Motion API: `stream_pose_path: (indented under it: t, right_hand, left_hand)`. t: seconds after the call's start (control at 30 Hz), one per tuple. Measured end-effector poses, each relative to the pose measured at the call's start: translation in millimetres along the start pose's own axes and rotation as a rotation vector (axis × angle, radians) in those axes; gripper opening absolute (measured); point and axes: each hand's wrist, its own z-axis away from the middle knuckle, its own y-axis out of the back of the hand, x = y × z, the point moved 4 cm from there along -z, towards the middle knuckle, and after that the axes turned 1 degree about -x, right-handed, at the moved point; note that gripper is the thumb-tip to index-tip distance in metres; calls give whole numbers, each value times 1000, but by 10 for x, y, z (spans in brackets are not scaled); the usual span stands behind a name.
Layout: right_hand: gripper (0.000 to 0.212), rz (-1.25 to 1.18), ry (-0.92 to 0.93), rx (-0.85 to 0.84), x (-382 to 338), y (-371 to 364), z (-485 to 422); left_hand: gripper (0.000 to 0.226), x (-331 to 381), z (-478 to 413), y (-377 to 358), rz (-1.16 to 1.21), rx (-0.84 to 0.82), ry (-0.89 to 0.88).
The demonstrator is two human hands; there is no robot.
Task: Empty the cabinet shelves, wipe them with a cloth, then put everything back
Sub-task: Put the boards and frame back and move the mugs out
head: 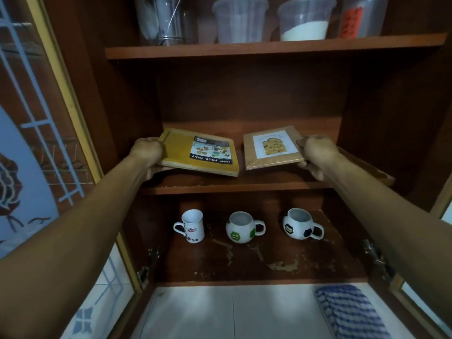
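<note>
**Both hands clamp flat items on the middle shelf**

Both bare forearms run in from 8 and 4 o'clock, nearly straight, reaching forward and up into the cabinet. The left hand (146,152) grips the left edge of a yellow tray (178,152) just left of centre. The back of the hand faces up and the fingers are curled under the tray, clamped on its edge. The right hand (315,155) pinches the right edge of a brown flat pack (274,162) just right of centre, thumb on top and fingers curled beneath. The two things lie side by side over the middle shelf (220,185) with a narrow gap between them. Whether they rest on it or are lifted cannot be told.

The tray's black label reads "MAMA FOOD TRAY", upside down from here, beside small food pictures. The pack's white label shows a yellowish picture, and its writing is too small to read.

Toward 6 o'clock, the lower shelf (244,265) carries pale crumbs and three mugs standing apart: a tall white mug (192,226) with a red logo, a green-patched round mug (241,227) and a black-patched round mug (299,223). Their logos are too blurred to read.

At 5 o'clock a blue-and-white checked cloth (349,311) lies on the tiled surface (195,311), cut off by the frame. At 12 o'clock the top shelf (269,47) holds clear containers with their tops cut off. One is a tub of white powder (304,23); another bears an illegible orange label (352,20).
</note>
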Motion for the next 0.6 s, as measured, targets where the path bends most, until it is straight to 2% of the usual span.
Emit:
stream_pose_path:
  t: [0.1,0.27,0.37,0.5,0.6]
  right_hand:
    - [23,8,7,4,-3,-42,-38]
    - [8,9,12,-8,8,-80,-57]
    - [18,-20,27,-17,1,-97,-55]
    - [18,-1,42,-35,7,-104,-93]
    - [16,10,46,-46,13,-111,-116]
  left_hand:
    - [25,-22,-37,-8,-24,-11,27]
    - [26,-71,-101,-5,-94,-23,66]
    - [25,-83,-97,-14,-160,-31,65]
    - [36,-96,-175,17,-529,-13,-23]
    - [33,-96,-163,28,-747,49,-24]
